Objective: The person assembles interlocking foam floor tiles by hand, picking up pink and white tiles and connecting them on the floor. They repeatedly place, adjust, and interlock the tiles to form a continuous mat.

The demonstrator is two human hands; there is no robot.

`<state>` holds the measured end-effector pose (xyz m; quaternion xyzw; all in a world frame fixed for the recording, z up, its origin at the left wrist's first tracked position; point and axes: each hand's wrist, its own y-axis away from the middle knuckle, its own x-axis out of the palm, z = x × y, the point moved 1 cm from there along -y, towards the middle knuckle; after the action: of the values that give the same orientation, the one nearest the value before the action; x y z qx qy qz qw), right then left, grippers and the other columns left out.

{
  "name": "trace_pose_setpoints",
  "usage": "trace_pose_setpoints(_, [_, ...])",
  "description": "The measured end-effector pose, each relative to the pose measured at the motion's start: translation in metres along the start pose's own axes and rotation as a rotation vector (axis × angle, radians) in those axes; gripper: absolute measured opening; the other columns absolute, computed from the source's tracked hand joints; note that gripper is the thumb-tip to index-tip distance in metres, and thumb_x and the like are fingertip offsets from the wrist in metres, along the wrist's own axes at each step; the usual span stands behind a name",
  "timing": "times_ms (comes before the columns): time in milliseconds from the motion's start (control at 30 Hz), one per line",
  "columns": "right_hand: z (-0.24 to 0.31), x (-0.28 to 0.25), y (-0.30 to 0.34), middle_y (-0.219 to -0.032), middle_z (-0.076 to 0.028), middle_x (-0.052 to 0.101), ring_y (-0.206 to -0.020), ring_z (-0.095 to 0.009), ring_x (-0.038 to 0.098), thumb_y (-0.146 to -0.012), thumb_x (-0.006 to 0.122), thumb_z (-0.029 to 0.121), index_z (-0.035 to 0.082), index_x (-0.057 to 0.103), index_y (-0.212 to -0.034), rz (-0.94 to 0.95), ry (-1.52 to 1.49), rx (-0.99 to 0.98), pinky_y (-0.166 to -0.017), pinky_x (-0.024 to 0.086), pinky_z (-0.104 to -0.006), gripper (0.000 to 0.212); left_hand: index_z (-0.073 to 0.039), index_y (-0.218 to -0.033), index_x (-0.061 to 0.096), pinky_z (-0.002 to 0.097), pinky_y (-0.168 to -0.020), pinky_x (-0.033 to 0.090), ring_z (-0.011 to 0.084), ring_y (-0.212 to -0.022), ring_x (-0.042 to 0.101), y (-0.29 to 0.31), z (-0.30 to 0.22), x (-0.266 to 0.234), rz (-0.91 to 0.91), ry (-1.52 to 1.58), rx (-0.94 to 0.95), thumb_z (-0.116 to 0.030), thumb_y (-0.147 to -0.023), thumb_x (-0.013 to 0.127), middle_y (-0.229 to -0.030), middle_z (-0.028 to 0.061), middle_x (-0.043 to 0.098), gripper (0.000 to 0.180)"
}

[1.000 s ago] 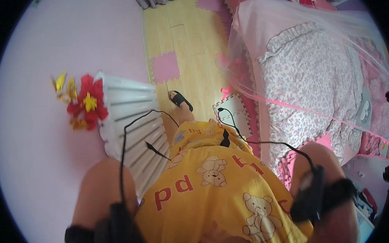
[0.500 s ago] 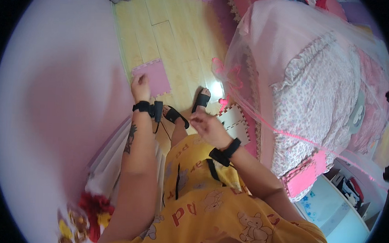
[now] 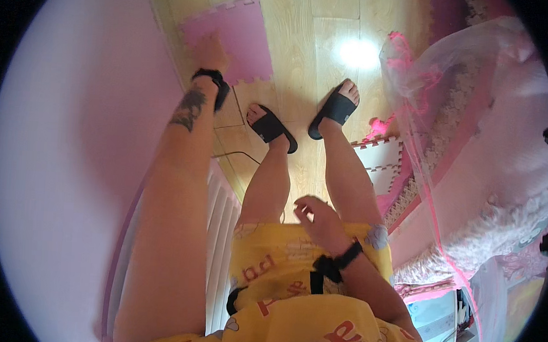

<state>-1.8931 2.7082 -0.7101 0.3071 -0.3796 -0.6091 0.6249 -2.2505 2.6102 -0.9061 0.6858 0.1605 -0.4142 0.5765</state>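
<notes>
My left hand (image 3: 209, 55) reaches down over a pink foam mat tile (image 3: 247, 36) on the floor by the wall. The hand is smeared and blends into the tile, so its fingers and any contact do not show. Above its wrist sits a black strap (image 3: 216, 84). My right hand (image 3: 324, 223) hangs before the hem of my yellow printed clothing (image 3: 294, 262). Its fingers are loosely curled with a gap showing between them, and nothing is seen in it. It also wears a black wrist strap (image 3: 347, 255).
My feet in black slides (image 3: 336, 112) stand on the light wood floor (image 3: 293, 42). White foam tiles (image 3: 380, 161) lie beside the bed (image 3: 484, 182), whose sheer pink-edged netting (image 3: 430, 204) hangs at the right. White ribbed panels (image 3: 220, 255) run along the left wall; a thin dark cable (image 3: 241, 154) crosses nearby.
My view has tipped down toward my feet. The left arm has stretched farther out, bringing its hand over the pink tile. My right hand has dropped back toward my clothing.
</notes>
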Motion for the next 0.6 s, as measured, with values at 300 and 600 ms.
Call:
trace_pose_setpoints(300, [0.029,-0.058,-0.015,-0.09,-0.013,0.062,-0.082,-0.025,0.062,-0.089,0.058,0.009,0.001,0.059,-0.102,0.039,-0.309,0.036,-0.072,0.048,-0.032,0.016,-0.014,-0.147,0.022,0.0458,-0.11,0.03,0.0354,-0.132,0.035,-0.133,0.027,0.041,-0.221,-0.438,0.094,-0.036,-0.072,0.076,-0.143,0.0175,0.037,0.095])
trace_pose_setpoints(600, [0.029,-0.042,-0.012,-0.091,-0.008,0.064,-0.084,-0.014,0.061,-0.091,0.058,0.009,-0.001,0.058,-0.102,0.029,-0.52,0.081,-0.076,0.048,-0.0263,0.015,-0.02,-0.14,0.04,0.0472,-0.098,0.043,0.0348,-0.119,0.048,-0.089,0.06,0.076,0.202,-0.707,0.092,-0.025,-0.073,0.074,-0.126,0.0162,0.052,0.075])
